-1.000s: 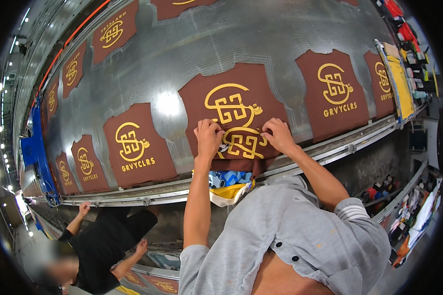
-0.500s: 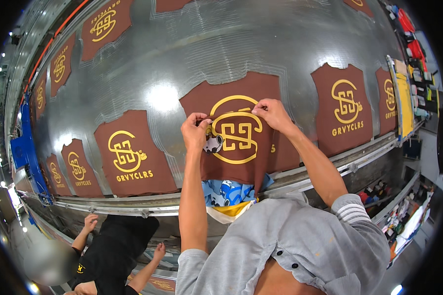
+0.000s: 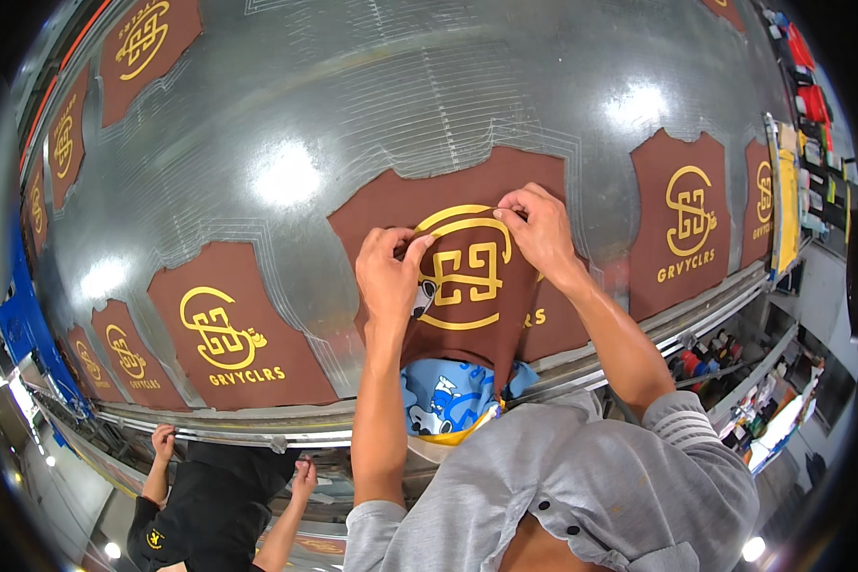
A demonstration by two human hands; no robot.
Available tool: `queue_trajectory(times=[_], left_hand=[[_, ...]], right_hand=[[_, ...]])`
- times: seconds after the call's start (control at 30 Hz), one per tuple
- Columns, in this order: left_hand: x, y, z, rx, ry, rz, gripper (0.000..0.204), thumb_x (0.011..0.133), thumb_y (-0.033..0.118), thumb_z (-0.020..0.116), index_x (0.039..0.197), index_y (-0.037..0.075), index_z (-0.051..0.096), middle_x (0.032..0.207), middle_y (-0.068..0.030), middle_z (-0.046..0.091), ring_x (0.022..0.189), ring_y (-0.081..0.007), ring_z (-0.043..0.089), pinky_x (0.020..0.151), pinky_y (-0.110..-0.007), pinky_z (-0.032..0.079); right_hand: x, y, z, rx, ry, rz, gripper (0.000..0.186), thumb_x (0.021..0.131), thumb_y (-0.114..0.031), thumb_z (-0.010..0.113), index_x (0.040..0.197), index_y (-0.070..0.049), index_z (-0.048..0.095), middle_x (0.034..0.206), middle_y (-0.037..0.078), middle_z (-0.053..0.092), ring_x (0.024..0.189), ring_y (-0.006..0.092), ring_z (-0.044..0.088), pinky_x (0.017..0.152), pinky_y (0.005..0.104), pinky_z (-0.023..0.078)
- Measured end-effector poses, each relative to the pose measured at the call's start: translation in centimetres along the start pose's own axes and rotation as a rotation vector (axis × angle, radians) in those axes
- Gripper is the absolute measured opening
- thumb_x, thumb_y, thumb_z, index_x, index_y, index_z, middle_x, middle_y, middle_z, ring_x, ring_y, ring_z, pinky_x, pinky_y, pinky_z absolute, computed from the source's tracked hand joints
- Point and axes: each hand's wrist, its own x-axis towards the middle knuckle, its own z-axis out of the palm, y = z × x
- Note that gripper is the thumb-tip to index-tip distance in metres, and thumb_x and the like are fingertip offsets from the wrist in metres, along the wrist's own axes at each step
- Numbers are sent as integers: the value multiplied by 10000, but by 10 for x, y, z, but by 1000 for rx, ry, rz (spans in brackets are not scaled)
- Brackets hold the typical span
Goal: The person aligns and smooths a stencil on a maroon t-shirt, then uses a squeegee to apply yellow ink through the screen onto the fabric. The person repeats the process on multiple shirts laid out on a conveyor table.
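Note:
Both my hands pinch the upper edge of a brown printed fabric panel (image 3: 448, 340) with a looping yellow emblem. My left hand (image 3: 391, 272) grips its left side, beside a small black-and-white printed figure (image 3: 423, 298). At its upper right, my right hand (image 3: 541, 229) has thumb and fingers closed. Underneath lies another brown panel (image 3: 377, 200), flat on the grey table (image 3: 372, 105); its own yellow print is partly covered. The held panel's lower part hangs toward me over a blue patterned cloth (image 3: 448, 391) at the table's near edge.
More brown printed panels lie along the near edge, left (image 3: 234, 324) and right (image 3: 679, 219). A metal rail (image 3: 219, 422) borders the table. At lower left a co-worker in black (image 3: 224, 505) stands by the rail. A yellow-faced frame (image 3: 786, 205) stands at far right.
The view has shifted slightly. My hands still hold the panel's upper edge; the left hand's fingers have curled further over it. The co-worker's hands have moved a little.

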Motion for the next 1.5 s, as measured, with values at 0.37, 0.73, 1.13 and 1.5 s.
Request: queue_trajectory(times=[0.37,0.73,1.13,1.5], left_hand=[[7,5,11,158,61,-140,217,692,113,850,780,-1,687,773,-98,645,650,-235,597,622,-363,483],[-107,-4,-50,273,669,-44,215,737,60,774,928,48,678,981,-104,638,963,-314,584,831,-434,454],[-231,50,68,434,117,132,209,770,185,767,872,49,646,898,-99,629,842,-313,593,732,-418,479],[-259,70,113,74,-61,-106,300,819,263,765,870,24,590,826,-144,589,791,-330,623,696,-435,522]], right_hand=[[-5,5,1,-148,12,53,163,851,-185,723,846,-43,642,860,91,640,801,290,640,710,425,491],[-27,32,-12,-153,193,-473,307,773,-237,804,949,-67,618,1019,103,574,1000,332,534,865,454,424],[-78,48,-11,-176,-388,-217,352,870,-296,706,713,6,616,547,125,555,502,220,519,549,392,434],[-90,90,-44,552,-579,414,123,887,-179,625,817,-78,617,765,0,646,686,124,579,652,315,465]])
